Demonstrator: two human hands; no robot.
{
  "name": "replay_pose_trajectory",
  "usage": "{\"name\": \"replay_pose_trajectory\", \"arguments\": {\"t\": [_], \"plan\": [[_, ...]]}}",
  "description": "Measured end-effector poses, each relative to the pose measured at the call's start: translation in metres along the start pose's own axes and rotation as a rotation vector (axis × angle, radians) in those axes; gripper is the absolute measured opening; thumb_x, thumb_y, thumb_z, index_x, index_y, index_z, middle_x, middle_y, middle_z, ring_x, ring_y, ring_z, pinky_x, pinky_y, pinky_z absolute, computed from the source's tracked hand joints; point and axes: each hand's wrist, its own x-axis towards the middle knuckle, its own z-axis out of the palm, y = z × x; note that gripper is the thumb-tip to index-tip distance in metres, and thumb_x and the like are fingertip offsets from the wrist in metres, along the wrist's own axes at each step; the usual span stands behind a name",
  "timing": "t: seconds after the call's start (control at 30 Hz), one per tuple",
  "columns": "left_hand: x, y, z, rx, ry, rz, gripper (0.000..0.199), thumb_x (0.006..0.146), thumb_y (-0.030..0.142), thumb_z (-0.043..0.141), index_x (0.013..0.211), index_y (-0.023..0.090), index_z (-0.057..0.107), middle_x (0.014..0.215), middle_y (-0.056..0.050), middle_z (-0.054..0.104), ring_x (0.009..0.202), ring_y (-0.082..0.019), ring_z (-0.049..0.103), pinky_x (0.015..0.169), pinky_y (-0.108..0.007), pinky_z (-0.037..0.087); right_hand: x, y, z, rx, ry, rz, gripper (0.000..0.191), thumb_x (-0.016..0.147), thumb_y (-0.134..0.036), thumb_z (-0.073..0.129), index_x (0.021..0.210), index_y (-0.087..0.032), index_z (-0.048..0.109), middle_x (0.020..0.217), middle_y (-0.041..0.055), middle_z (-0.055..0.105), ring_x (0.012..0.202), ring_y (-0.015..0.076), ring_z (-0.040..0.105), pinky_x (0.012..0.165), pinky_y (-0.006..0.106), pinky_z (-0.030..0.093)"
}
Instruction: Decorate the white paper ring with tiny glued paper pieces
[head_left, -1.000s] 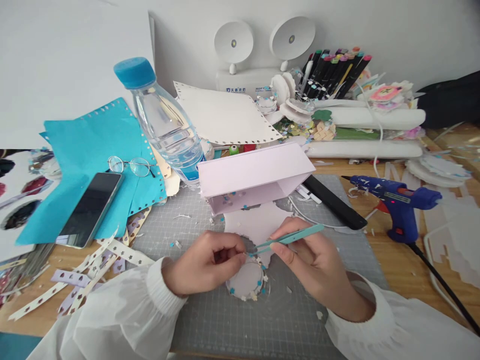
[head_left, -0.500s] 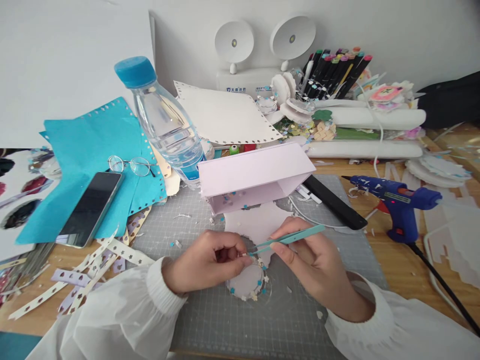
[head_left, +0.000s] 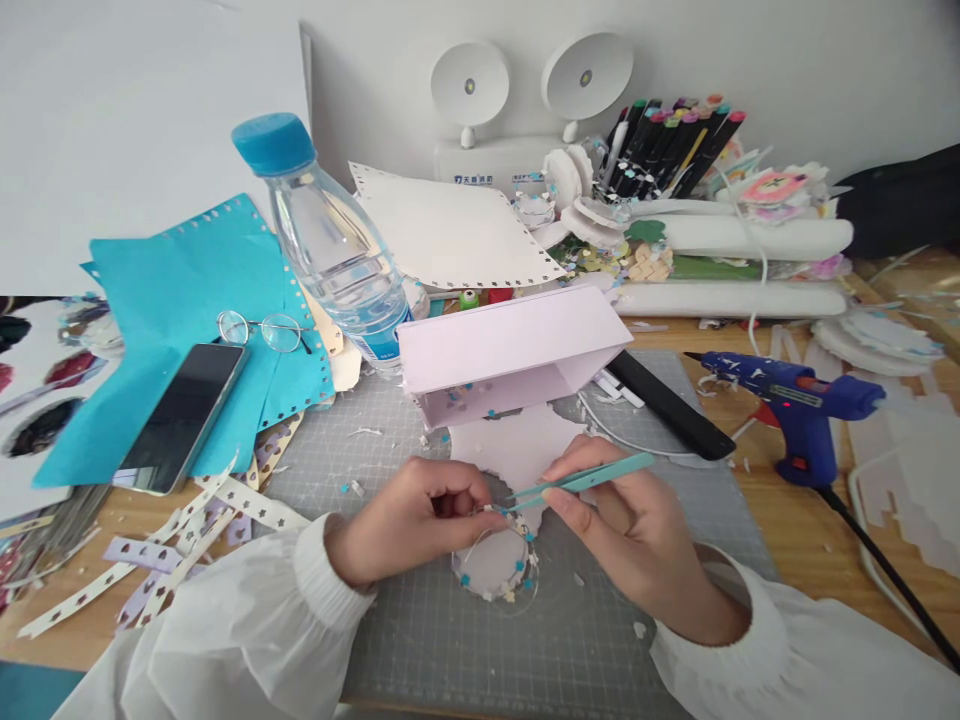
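Note:
My left hand (head_left: 424,520) pinches the upper edge of a small round white paper piece (head_left: 495,562) ringed with blue and cream bits and a thin clear loop. In my right hand (head_left: 626,535) are teal tweezers (head_left: 592,478), held between thumb and fingers. Their tips point left and meet the rim beside my left fingertips; what lies between them is too small to tell. Behind the hands, a torn-edged white paper (head_left: 517,445) lies on the grey cutting mat (head_left: 480,660), in front of a pale open box (head_left: 517,345).
A water bottle (head_left: 330,250) leans at the back left, near glasses (head_left: 279,333) and a phone (head_left: 180,420) on blue paper (head_left: 180,290). Punched strips (head_left: 255,505) lie left. A blue glue gun (head_left: 802,400) and black bar (head_left: 667,405) are right.
Both hands hold nearly the same pose. The tweezers have shifted very slightly to the right, and the thin clear loop shows more plainly around the round piece.

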Motion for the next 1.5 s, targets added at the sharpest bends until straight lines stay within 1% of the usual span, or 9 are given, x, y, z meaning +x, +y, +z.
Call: {"name": "replay_pose_trajectory", "arguments": {"t": [0.2,0.43,0.6,0.87,1.0,1.13,1.27,1.4,1.5], "plan": [[-0.0001,-0.0016,-0.0001,-0.035,0.006,-0.021,0.023,0.078,0.031,0.067,0.069,0.011,0.061,0.051,0.005,0.044,0.048,-0.005,0.033,0.043,-0.016,0.026,0.0007,-0.0001,0.0004,-0.017,0.005,-0.002,0.003,0.087,-0.019,0.058,0.086,-0.022,0.057,0.073,0.0015,0.055,0.067,0.0143,0.054,0.057,0.026,0.046],[0.0002,-0.0031,0.0018,-0.032,0.029,-0.002,0.023,0.08,0.031,0.066,0.07,0.011,0.064,0.053,0.003,0.047,0.049,-0.006,0.036,0.044,-0.017,0.028,0.0005,-0.0006,0.0004,-0.017,0.006,-0.012,0.006,0.087,-0.017,0.057,0.088,-0.023,0.058,0.075,0.001,0.055,0.068,0.0137,0.053,0.057,0.025,0.046],[-0.0003,-0.0042,0.0023,-0.013,0.051,0.008,0.023,0.081,0.03,0.064,0.071,0.01,0.065,0.053,0.002,0.048,0.049,-0.006,0.037,0.044,-0.017,0.029,-0.0003,0.0013,0.0,-0.012,0.009,-0.002,0.003,0.087,-0.02,0.058,0.087,-0.023,0.058,0.075,0.0013,0.055,0.069,0.0145,0.054,0.058,0.026,0.046],[-0.0003,-0.0019,0.0032,0.007,0.053,0.008,0.024,0.081,0.028,0.062,0.066,0.01,0.063,0.052,0.003,0.045,0.048,-0.006,0.034,0.043,-0.017,0.027,-0.0002,0.0016,0.0006,-0.005,0.015,0.006,0.006,0.087,-0.018,0.058,0.089,-0.023,0.058,0.076,0.0011,0.054,0.068,0.0135,0.053,0.059,0.025,0.047],[-0.0001,-0.0013,0.0032,0.02,0.064,0.008,0.023,0.08,0.028,0.062,0.065,0.01,0.063,0.052,0.003,0.045,0.048,-0.006,0.034,0.043,-0.017,0.027,0.0001,0.001,0.0005,-0.017,0.028,0.022,0.003,0.087,-0.02,0.058,0.088,-0.023,0.058,0.075,0.0012,0.054,0.066,0.0136,0.053,0.057,0.025,0.048],[0.0004,-0.0018,0.0017,-0.006,0.041,-0.003,0.023,0.08,0.029,0.063,0.067,0.01,0.063,0.052,0.003,0.047,0.048,-0.006,0.035,0.043,-0.017,0.028,0.0005,0.0008,0.0002,-0.016,0.004,0.029,0.002,0.087,-0.021,0.057,0.087,-0.023,0.058,0.075,0.0015,0.054,0.066,0.0139,0.053,0.056,0.025,0.047],[0.0003,-0.0026,-0.0005,-0.072,0.019,-0.013,0.022,0.078,0.029,0.067,0.069,0.01,0.065,0.052,0.003,0.048,0.048,-0.005,0.036,0.043,-0.016,0.029,0.0005,0.0003,0.0005,-0.017,0.007,0.024,0.003,0.087,-0.02,0.058,0.087,-0.023,0.059,0.075,0.0018,0.056,0.068,0.0144,0.054,0.057,0.026,0.048],[-0.0001,-0.0025,-0.0017,-0.108,0.0,-0.022,0.019,0.076,0.027,0.07,0.071,0.009,0.066,0.052,0.004,0.049,0.048,-0.005,0.036,0.044,-0.016,0.029,0.0008,-0.0021,0.0004,-0.001,0.002,0.017,0.005,0.087,-0.018,0.058,0.088,-0.023,0.059,0.074,0.0006,0.055,0.065,0.0129,0.053,0.056,0.024,0.047],[0.0004,-0.0023,-0.0018,-0.12,-0.005,-0.031,0.018,0.076,0.027,0.07,0.072,0.009,0.067,0.052,0.004,0.048,0.047,-0.006,0.036,0.044,-0.017,0.029,0.0015,-0.0032,-0.0011,0.021,0.029,0.025,0.005,0.086,-0.018,0.059,0.086,-0.023,0.06,0.075,0.0009,0.056,0.067,0.0129,0.054,0.057,0.024,0.047]]}}
